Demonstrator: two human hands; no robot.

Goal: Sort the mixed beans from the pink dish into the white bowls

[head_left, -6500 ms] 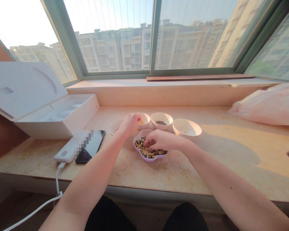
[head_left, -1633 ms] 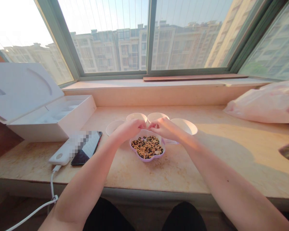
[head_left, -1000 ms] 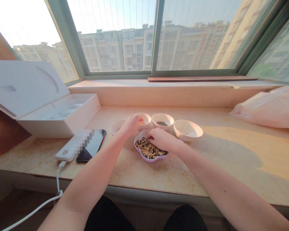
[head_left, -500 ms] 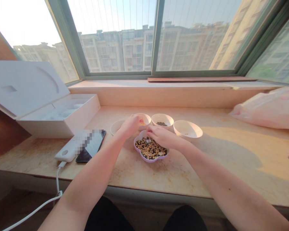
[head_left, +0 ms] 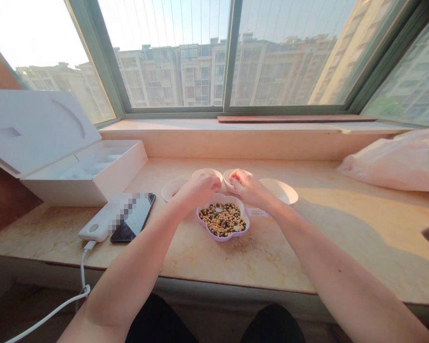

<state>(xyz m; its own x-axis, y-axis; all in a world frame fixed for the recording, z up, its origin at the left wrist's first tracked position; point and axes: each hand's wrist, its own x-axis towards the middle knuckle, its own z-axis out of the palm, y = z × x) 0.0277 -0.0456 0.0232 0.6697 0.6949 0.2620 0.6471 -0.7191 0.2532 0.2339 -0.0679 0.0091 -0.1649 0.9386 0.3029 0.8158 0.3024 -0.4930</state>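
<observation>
A lilac, petal-shaped bowl (head_left: 248,224) on the counter holds a mix of tan and dark beans (head_left: 223,219). Behind it, my left hand (head_left: 202,188) is closed with fingers curled, at the front of the back-left white bowl (head_left: 206,171). My right hand (head_left: 248,187) is pinched over the back-right white bowl (head_left: 229,177), covering much of it. Whatever either hand holds is too small or hidden to make out. Another white bowl (head_left: 168,192) stands at the left, partly behind my left hand. The far-right white bowl (head_left: 288,191) is partly hidden by my right wrist.
On the left are an open white box (head_left: 117,174), a white power bank (head_left: 95,226) with a cable (head_left: 84,267), and a dark phone (head_left: 137,221). A plastic bag (head_left: 400,162) lies at the right. The counter's front edge runs below my forearms.
My right hand has moved from the lilac bowl up and right to the back-right bowl. My left hand has shifted right and slightly nearer, away from the back-left bowl's inside.
</observation>
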